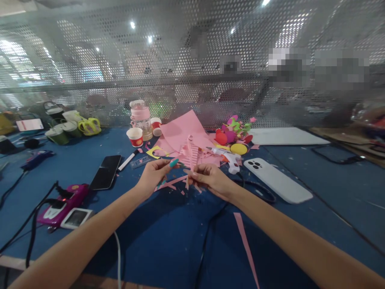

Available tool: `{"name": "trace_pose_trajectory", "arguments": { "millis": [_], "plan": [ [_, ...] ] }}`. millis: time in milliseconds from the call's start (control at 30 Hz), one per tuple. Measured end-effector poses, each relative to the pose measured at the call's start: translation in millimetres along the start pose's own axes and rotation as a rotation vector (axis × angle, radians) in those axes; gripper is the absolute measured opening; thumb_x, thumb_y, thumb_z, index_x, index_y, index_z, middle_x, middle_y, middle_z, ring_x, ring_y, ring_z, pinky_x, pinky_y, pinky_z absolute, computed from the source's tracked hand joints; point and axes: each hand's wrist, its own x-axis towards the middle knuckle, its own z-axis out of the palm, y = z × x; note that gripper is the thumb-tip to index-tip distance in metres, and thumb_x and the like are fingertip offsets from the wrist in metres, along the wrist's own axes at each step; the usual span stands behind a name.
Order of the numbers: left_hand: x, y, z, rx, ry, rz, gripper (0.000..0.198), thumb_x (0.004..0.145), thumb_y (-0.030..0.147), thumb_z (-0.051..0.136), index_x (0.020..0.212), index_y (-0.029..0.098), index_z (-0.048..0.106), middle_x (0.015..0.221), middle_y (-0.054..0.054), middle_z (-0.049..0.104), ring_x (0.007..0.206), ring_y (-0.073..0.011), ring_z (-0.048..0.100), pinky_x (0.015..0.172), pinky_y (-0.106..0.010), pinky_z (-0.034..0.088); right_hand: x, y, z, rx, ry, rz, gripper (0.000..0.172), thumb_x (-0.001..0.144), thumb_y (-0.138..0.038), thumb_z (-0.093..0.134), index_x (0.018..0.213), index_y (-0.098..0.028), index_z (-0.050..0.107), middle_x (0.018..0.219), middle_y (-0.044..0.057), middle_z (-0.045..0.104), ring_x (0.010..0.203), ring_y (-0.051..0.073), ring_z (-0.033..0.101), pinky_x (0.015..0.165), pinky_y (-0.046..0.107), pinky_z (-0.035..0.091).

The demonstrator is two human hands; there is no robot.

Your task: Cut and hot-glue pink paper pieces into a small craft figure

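My right hand (210, 179) pinches the lower end of a narrow pink paper strip (191, 154), which stands upright with a small curl at its top. Just left of it, my left hand (155, 175) has thumb and forefinger pressed together, its teal nails showing. Whatever may be between those fingers is too small to make out. Behind both hands lie pink paper sheets (186, 126) and a piece with dark lines across it. Thin pink offcuts (170, 184) are scattered under my hands. A glue gun (230, 158) rests just beyond my right hand.
A white phone (278, 180) lies at right, a black phone (106, 172) at left. Cables trail from a magenta power strip (63, 204). Paper cups (135, 137) and a bottle (140, 118) stand behind, near colourful paper cutouts (231, 134). A perforated metal screen (180, 88) closes the back.
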Motion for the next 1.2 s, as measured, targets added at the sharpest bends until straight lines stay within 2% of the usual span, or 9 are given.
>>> {"name": "trace_pose_trajectory", "arguments": {
  "millis": [167, 367, 467, 600, 900, 1067, 1200],
  "plan": [
    [0.6, -1.7, -2.2, 0.006, -0.049, -0.025, 0.02, 0.062, 0.02, 0.068, 0.082, 0.018, 0.071, 0.077, -0.004, 0.069, 0.036, 0.0003, 0.036, 0.034, -0.014, 0.028, -1.9, 0.6, 2.0, -0.049, -0.024, -0.03, 0.025, 0.062, -0.037, 0.071, 0.057, -0.015, 0.06, 0.054, -0.001, 0.062, 0.042, 0.005, 0.051, 0.042, 0.019, 0.036],
    [2.3, -2.2, -3.5, -0.025, -0.159, -0.09, 0.03, 0.063, 0.014, 0.067, 0.093, 0.015, 0.067, 0.071, -0.003, 0.068, 0.035, 0.0001, 0.036, 0.033, -0.015, 0.026, -1.6, 0.2, 2.0, -0.109, -0.01, -0.039, 0.025, 0.06, -0.037, 0.072, 0.056, -0.014, 0.061, 0.052, -0.001, 0.063, 0.039, 0.005, 0.05, 0.039, 0.018, 0.036],
    [3.4, -0.9, -4.2, -0.044, -0.199, -0.118, 0.047, 0.062, 0.012, 0.069, 0.108, 0.013, 0.059, 0.074, -0.004, 0.068, 0.038, -0.001, 0.043, 0.036, -0.015, 0.029, -2.1, 0.3, 4.6, -0.129, -0.006, -0.015, 0.026, 0.059, -0.036, 0.073, 0.056, -0.013, 0.061, 0.05, -0.001, 0.062, 0.037, 0.004, 0.049, 0.037, 0.017, 0.034],
    [4.5, 1.3, -6.6, -0.049, -0.267, -0.133, 0.065, 0.063, 0.013, 0.069, 0.123, 0.013, 0.043, 0.074, -0.003, 0.068, 0.037, -0.0014, 0.043, 0.035, -0.015, 0.029, -3.1, -0.2, 8.0, -0.157, 0.014, 0.014, 0.027, 0.055, -0.035, 0.075, 0.053, -0.013, 0.059, 0.049, 0.0, 0.063, 0.037, 0.005, 0.049, 0.037, 0.017, 0.034],
    [6.2, 5.0, -11.3, -0.077, -0.347, -0.188, 0.066, 0.064, 0.005, 0.066, 0.124, 0.012, 0.04, 0.075, -0.002, 0.068, 0.041, -0.0026, 0.048, 0.035, -0.015, 0.028, -4.2, -3.1, 11.9, -0.167, -0.004, 0.064, 0.034, 0.053, -0.042, 0.073, 0.05, -0.014, 0.056, 0.05, 0.002, 0.064, 0.037, 0.006, 0.05, 0.035, 0.018, 0.034],
    [5.8, 5.1, -13.5, -0.111, -0.384, -0.221, 0.068, 0.063, 0.005, 0.066, 0.125, 0.011, 0.038, 0.075, -0.001, 0.068, 0.045, -0.0051, 0.053, 0.043, -0.018, 0.038, -3.5, -3.4, 11.7, -0.17, -0.014, 0.073, 0.034, 0.054, -0.042, 0.073, 0.049, -0.013, 0.056, 0.05, 0.002, 0.064, 0.036, 0.006, 0.051, 0.035, 0.017, 0.035],
    [6.2, 4.1, -15.1, -0.097, -0.409, -0.195, 0.068, 0.062, 0.008, 0.067, 0.124, 0.016, 0.04, 0.074, 0.0, 0.066, 0.051, -0.009, 0.058, 0.052, -0.023, 0.046, -3.8, -2.4, 8.4, -0.108, -0.051, 0.041, 0.031, 0.055, -0.039, 0.073, 0.051, -0.013, 0.057, 0.049, 0.001, 0.063, 0.034, 0.004, 0.049, 0.033, 0.016, 0.032]
  ]
}}
